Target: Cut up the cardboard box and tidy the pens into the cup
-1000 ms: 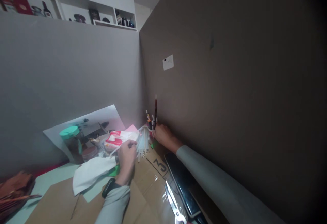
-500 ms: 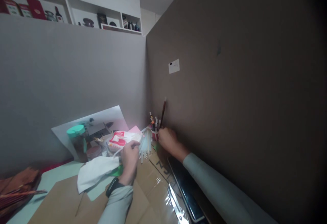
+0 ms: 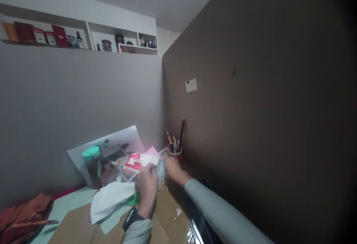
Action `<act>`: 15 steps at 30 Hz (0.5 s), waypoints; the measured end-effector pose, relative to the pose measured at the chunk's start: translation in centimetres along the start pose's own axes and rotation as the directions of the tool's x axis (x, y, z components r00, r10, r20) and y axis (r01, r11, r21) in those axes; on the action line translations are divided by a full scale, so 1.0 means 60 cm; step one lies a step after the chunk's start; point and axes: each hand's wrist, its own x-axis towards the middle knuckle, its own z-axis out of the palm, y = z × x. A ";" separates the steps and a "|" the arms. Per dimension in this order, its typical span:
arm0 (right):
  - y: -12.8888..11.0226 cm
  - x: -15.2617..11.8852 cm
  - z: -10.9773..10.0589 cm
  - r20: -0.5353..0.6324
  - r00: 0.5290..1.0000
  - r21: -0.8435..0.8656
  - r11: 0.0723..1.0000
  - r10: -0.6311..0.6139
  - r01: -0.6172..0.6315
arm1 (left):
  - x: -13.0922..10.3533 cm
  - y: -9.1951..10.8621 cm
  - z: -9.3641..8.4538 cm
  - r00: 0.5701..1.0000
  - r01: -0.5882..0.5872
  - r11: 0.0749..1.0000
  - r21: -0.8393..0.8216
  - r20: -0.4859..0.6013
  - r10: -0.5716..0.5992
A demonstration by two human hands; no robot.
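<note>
My left hand (image 3: 147, 182), with a dark watch (image 3: 130, 218) at its wrist, is closed in a pinch at the left edge of a light-blue packet (image 3: 161, 166). Thin white sticks show below the packet; what they are is too blurred to tell. On the packet's right side my right hand (image 3: 174, 169) has its fingers closed at the upper edge, the fingertips partly hidden. A red and white tissue pack (image 3: 136, 162) lies just behind my left hand. Behind my right hand stands a pen cup (image 3: 176, 152) holding several pens and a tall brown brush (image 3: 182, 132).
A jar with a turquoise lid (image 3: 91, 153) stands before a leaning printed sheet (image 3: 134, 134). White cloth or paper (image 3: 111, 199) lies on brown cardboard (image 3: 75, 214). Scissors (image 3: 196, 231) are under my right forearm. A dark wall (image 3: 251, 125) rises close on the right.
My right hand has moved left from the pen cup to the light-blue packet. My left hand stays beside the packet. The view has tilted up a little.
</note>
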 end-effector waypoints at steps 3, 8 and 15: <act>-0.005 0.001 -0.004 0.016 0.999 -0.016 0.999 0.028 -0.028 | -0.014 0.004 -0.005 0.999 0.026 0.998 0.054 -0.033 -0.024; -0.027 -0.024 -0.006 0.044 0.996 -0.042 0.996 0.081 -0.079 | -0.045 -0.018 -0.010 0.997 0.045 0.973 0.226 0.043 -0.056; -0.058 -0.049 -0.010 0.118 0.989 -0.086 0.993 0.087 -0.077 | -0.060 -0.033 -0.021 0.952 -0.132 0.932 0.338 0.305 0.024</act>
